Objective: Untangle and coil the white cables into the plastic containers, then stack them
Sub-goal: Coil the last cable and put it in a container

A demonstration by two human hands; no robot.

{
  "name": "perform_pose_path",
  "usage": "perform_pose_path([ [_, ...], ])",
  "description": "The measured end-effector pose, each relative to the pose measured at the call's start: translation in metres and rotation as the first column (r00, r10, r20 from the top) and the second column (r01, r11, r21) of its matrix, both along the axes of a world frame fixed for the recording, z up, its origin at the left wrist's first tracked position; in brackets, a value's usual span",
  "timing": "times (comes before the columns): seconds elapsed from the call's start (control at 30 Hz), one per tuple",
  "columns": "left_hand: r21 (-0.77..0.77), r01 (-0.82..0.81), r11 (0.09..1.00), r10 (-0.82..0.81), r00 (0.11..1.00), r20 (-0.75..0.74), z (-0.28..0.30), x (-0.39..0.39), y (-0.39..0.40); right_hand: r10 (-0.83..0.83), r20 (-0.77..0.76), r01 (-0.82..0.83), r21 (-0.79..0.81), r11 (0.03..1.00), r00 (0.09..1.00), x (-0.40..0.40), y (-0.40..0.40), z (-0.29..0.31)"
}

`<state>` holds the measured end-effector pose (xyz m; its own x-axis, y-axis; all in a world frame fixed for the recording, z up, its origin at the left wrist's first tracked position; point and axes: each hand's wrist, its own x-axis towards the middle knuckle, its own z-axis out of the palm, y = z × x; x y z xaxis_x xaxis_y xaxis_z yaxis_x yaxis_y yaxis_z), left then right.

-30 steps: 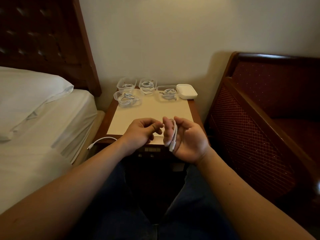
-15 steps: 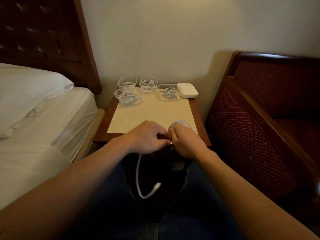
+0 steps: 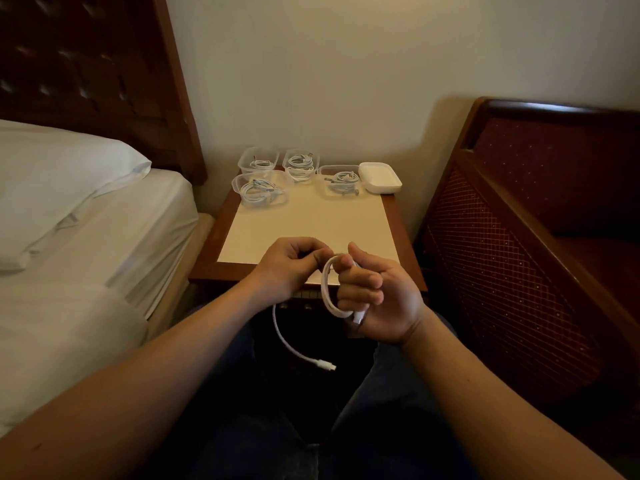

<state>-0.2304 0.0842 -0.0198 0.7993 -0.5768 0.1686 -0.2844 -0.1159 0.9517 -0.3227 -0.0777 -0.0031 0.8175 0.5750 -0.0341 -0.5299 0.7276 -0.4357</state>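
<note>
A white cable (image 3: pixel 327 289) loops around the curled fingers of my right hand (image 3: pixel 381 299), one plug sticking out below the palm. My left hand (image 3: pixel 287 268) pinches the same cable at the top of the loop; its free end (image 3: pixel 323 365) hangs down over my lap. Both hands hover at the near edge of the bedside table (image 3: pixel 408 244). At the table's back stand several clear plastic containers, each with a coiled white cable inside: front left (image 3: pixel 259 190), back left (image 3: pixel 258 161), back middle (image 3: pixel 300 164), right (image 3: pixel 341 180).
A stack of white lids (image 3: pixel 380 176) sits at the table's back right corner. A bed with a white pillow (image 3: pixel 62 174) lies to the left, and a dark red wooden armchair (image 3: pixel 526 216) stands close on the right. A pale mat (image 3: pixel 311 226) covers the tabletop.
My right hand has turned palm-up and a loop of cable now wraps its fingers. The left hand stays pinching the cable, and the dangling end has swung slightly right.
</note>
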Motion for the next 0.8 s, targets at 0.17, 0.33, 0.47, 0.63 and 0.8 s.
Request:
perform_pose_path([
  [0.17,0.012,-0.051,0.999,0.053,0.984,-0.168,-0.010,-0.021,-0.010,-0.463,-0.006,0.458,-0.134,0.879,0.886,0.008,0.014,0.021],
  [0.33,0.277,0.104,0.955,-0.052,0.981,-0.186,-0.017,-0.024,-0.002,-0.593,0.448,0.735,-0.516,0.439,0.669,0.016,0.008,0.019],
  [0.47,0.369,0.158,0.916,-0.096,0.979,-0.179,-0.010,-0.026,-0.004,-0.432,0.712,0.799,-0.600,0.035,0.554,0.016,0.004,0.000],
  [0.63,0.660,0.108,0.744,-0.251,0.960,0.126,0.005,-0.013,0.003,0.354,0.533,0.633,-0.552,-0.543,0.769,0.016,-0.012,-0.029],
  [0.8,0.793,0.061,0.607,-0.461,0.840,0.288,0.026,0.000,0.008,0.225,0.327,0.385,-0.873,-0.300,0.918,0.012,-0.005,-0.037],
])
